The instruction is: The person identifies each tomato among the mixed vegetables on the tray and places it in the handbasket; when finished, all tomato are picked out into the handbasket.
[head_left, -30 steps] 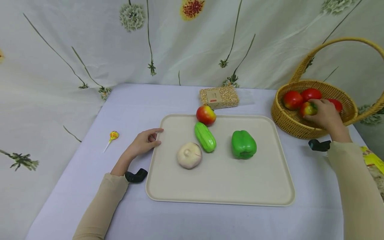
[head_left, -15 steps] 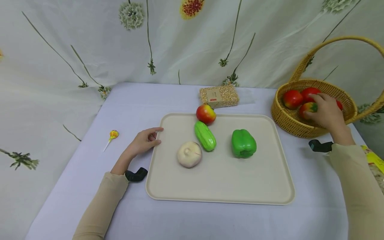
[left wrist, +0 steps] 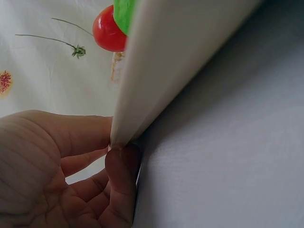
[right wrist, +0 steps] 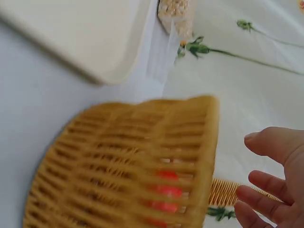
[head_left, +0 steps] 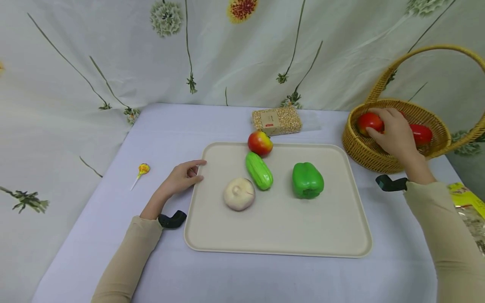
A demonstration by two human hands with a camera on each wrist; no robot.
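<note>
My left hand is at the left edge of the beige tray; in the left wrist view its fingertips pinch the tray's rim. On the tray are a green bell pepper, a cucumber, a cream-white round vegetable with a central knob, and a red-yellow fruit at the back rim. My right hand reaches over the wicker basket, its fingers beside a red round fruit. In the right wrist view, its spread thumb and fingers have nothing between them. A longer red item lies right of the hand.
The basket's tall handle arches over its right part. A bag of yellow grains lies behind the tray. A lollipop is on the table at the left, and a yellow-topped packet at the far right, partly behind the sleeve.
My right hand has left the red-yellow-green fruit it was around and shifted left in the basket, uncovering the longer red item. That fruit is now hidden. The left hand stays put.
</note>
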